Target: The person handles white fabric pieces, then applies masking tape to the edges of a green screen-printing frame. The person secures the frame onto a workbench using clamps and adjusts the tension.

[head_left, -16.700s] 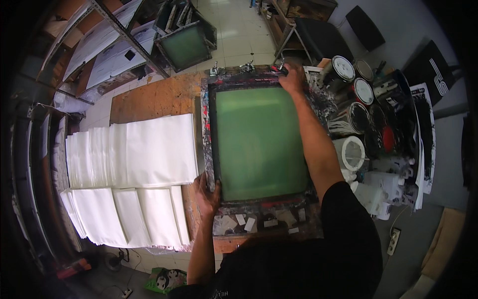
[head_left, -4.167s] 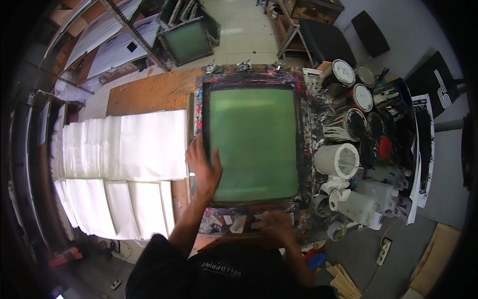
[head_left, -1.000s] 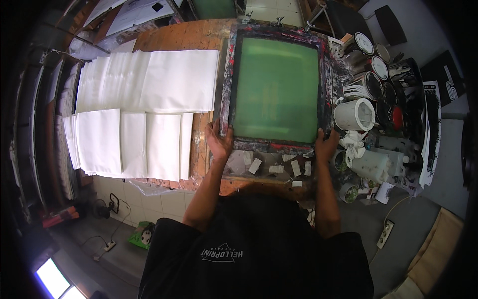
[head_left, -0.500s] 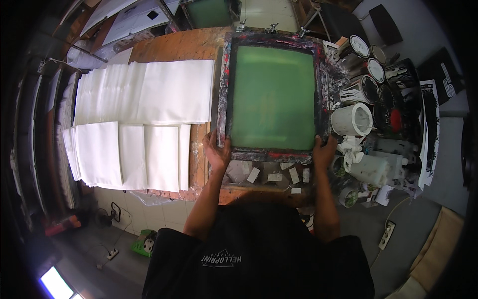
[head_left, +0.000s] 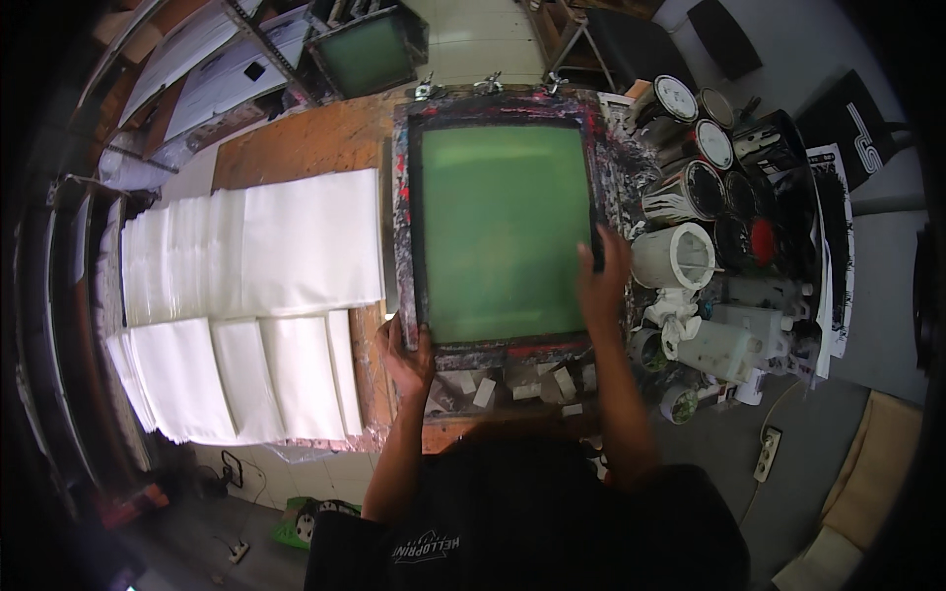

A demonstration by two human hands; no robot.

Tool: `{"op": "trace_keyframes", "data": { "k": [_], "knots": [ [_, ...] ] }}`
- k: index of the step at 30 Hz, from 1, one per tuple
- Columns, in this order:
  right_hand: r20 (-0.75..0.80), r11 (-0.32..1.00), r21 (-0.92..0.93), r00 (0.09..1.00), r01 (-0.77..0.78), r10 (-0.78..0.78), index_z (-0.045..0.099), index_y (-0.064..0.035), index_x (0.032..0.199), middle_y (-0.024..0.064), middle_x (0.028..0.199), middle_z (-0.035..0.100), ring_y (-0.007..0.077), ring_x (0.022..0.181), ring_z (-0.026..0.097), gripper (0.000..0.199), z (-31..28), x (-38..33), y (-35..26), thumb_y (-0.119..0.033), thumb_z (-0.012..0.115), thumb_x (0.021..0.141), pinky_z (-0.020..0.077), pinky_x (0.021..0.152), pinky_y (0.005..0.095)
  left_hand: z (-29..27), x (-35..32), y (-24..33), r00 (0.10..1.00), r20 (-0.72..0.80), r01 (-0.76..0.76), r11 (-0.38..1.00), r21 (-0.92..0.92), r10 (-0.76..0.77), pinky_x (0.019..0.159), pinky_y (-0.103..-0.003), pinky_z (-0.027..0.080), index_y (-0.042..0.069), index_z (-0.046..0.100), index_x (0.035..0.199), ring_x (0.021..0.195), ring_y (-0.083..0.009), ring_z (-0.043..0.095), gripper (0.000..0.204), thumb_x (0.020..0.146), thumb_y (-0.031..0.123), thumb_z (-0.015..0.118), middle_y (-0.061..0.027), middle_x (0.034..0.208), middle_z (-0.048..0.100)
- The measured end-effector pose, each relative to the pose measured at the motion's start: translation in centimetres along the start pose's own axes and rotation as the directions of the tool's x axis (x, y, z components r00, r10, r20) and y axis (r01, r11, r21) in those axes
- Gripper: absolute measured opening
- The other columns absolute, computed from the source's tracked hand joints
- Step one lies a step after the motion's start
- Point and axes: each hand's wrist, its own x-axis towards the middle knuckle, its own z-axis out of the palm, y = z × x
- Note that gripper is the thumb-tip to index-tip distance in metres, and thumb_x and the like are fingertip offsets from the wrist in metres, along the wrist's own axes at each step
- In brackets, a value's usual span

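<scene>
A: Where is the ink-stained rectangular printing frame with green mesh (head_left: 501,229) located?

B: It is laid flat at upper centre of the frame, on the brown wooden table (head_left: 296,148).

A: How are the hands placed?

B: The left hand (head_left: 409,353) is clasped on the lower left corner. The right hand (head_left: 603,276) is laid along the right edge, fingers extended. Stacked white cloths (head_left: 251,295) are seen at left, paint cans (head_left: 695,187) at right.

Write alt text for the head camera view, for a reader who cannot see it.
A person's left hand grips the near-left corner of a paint-spattered, green-meshed rectangular printing screen frame, and the right hand rests on its right edge. Stacked white cloth sheets lie to the left on the wooden table, open paint cans to the right.
</scene>
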Motion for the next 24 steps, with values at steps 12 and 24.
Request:
{"op": "trace_keyframes", "data": {
  "k": [12,24],
  "knots": [
    [0.317,0.956,-0.089,0.902,-0.279,0.293,0.078,-0.0077,0.107,0.0115,0.115,0.071,0.0256,0.105,0.065,0.028,17.8,28.8,5.2,-0.020,0.083,0.082,0.0492,0.097,0.0383,0.2,0.1,0.2,0.999,-0.002,-0.053,0.998,-0.031,0.053,0.096,-0.051,0.044,-0.006,0.058,0.127,0.108,-0.0423,0.055,0.048,0.086,0.013,0.073,-0.0246,0.115,0.057],
    [0.630,0.905,0.321,0.776,-0.280,0.017,0.068,-0.0036,0.113,0.0039,0.103,0.072,0.0094,0.091,0.059,0.030,16.6,31.0,8.5,0.010,0.059,0.087,0.0464,0.086,0.0257,-0.4,0.2,1.4,0.997,0.053,0.050,0.999,0.017,-0.051,0.096,-0.050,0.044,-0.006,0.059,0.126,0.108,-0.0403,0.055,0.046,0.086,0.012,0.073,-0.0229,0.114,0.057]
  ]
}}
